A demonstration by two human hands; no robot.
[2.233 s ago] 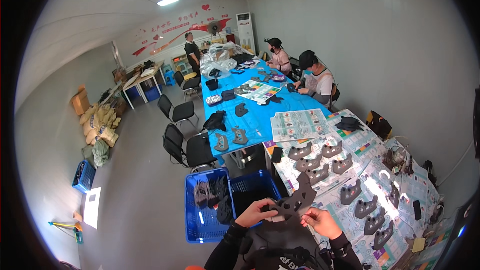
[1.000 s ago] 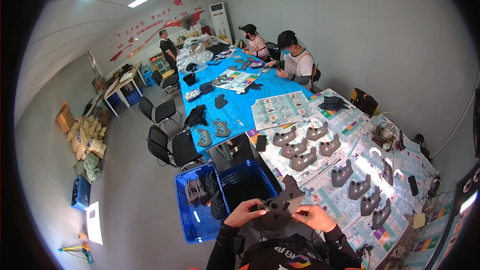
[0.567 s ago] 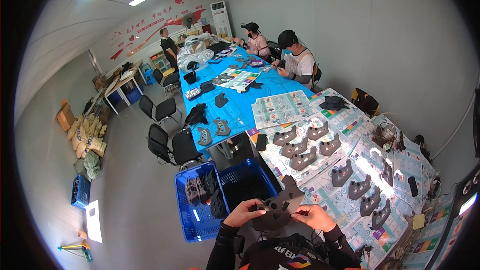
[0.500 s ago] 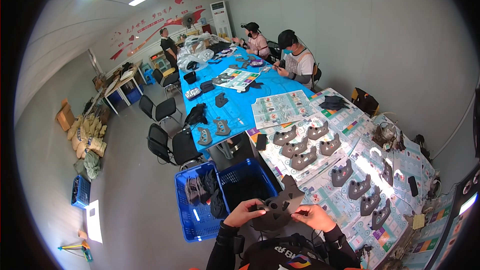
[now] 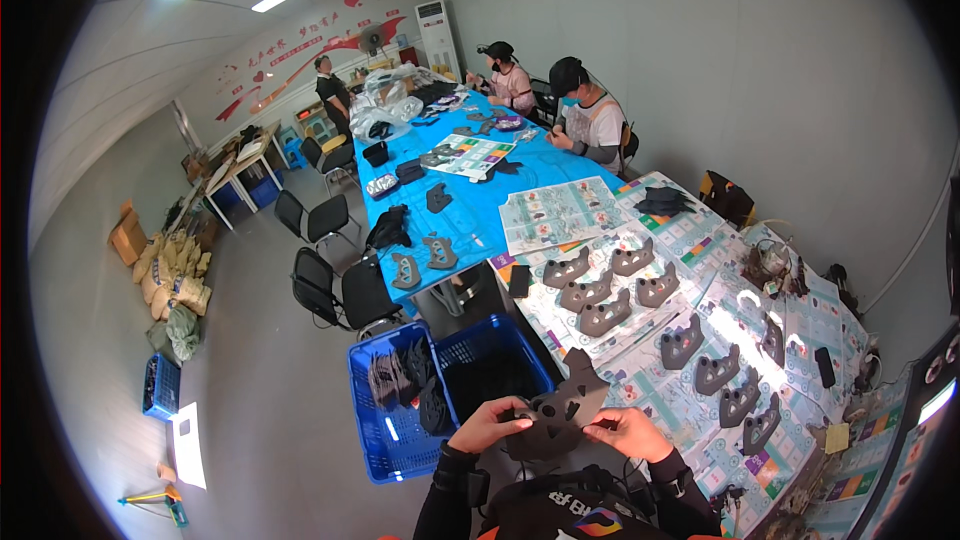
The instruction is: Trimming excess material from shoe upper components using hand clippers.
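Note:
Between my two hands, close in front of my chest, is a dark grey curved foam-like piece [image 5: 560, 408] with several cut-out holes. My left hand [image 5: 490, 426] pinches its left side, thumb on top. The thumb and fingers of my right hand [image 5: 630, 434] are closed on its lower right edge. The piece is tilted, with one arm of its curve pointing up and away. Similar grey curved pieces [image 5: 606, 314] lie spread out on the paper-covered table [image 5: 640, 402] to the right.
Two blue crates [image 5: 385, 460] stand on the floor left of the table, one holding stacked dark pieces [image 5: 392, 380]. Ahead, a blue-covered table [image 5: 470, 225] carries more pieces and bags. Co-workers [image 5: 590, 120] sit along its right side. Black chairs [image 5: 345, 290] line its left.
The view has shifted very slightly. My hands keep the same hold on the grey piece, which has hardly moved.

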